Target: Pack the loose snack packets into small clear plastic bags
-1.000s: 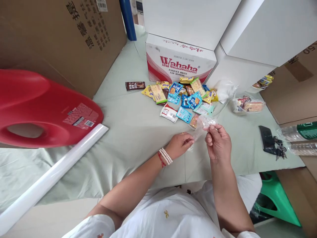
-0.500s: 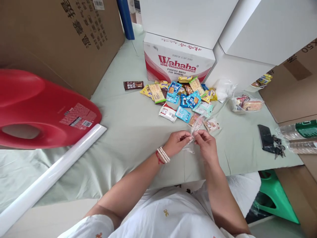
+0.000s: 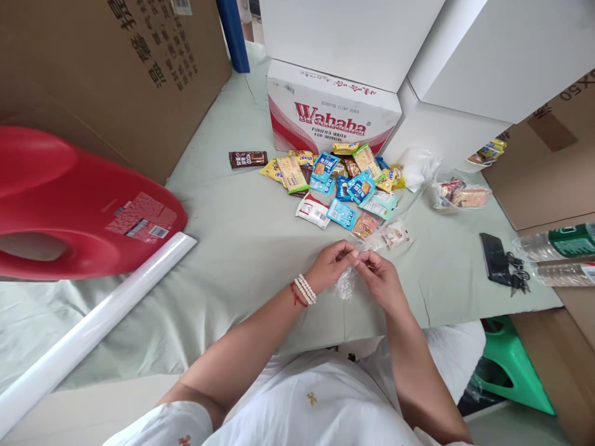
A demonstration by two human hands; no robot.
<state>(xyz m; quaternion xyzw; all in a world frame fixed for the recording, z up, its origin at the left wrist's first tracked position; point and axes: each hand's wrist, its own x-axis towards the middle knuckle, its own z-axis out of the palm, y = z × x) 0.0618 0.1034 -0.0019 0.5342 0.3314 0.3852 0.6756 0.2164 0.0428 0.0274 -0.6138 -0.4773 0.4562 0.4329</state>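
Between my two hands is a crumpled clear plastic bag (image 3: 344,285), its film showing below and above the fingers. My left hand (image 3: 331,265), with beads at the wrist, pinches it from the left. From the right, my right hand (image 3: 380,275) pinches it too, fingertips touching the left ones. Just beyond lies a pile of wrapped snacks: a pink-and-gold packet (image 3: 365,225), a blue packet (image 3: 342,214), a white-and-red packet (image 3: 313,210) and several others. A pale wrapped snack (image 3: 396,234) rests right of the bag. Apart at the left lies a brown cocoa packet (image 3: 248,159).
A Wahaha carton (image 3: 332,114) stands behind the pile. On the right are a clear bag of snacks (image 3: 465,193), white plastic bags (image 3: 421,167), a black phone-like object (image 3: 494,257), keys (image 3: 518,272) and bottles. A red jug (image 3: 93,204) and white tube (image 3: 97,331) lie left.
My hands have shifted slightly left and come together, fingertips now touching. The plastic film above them has dropped and more of it bunches below. The camera view has shifted a little.
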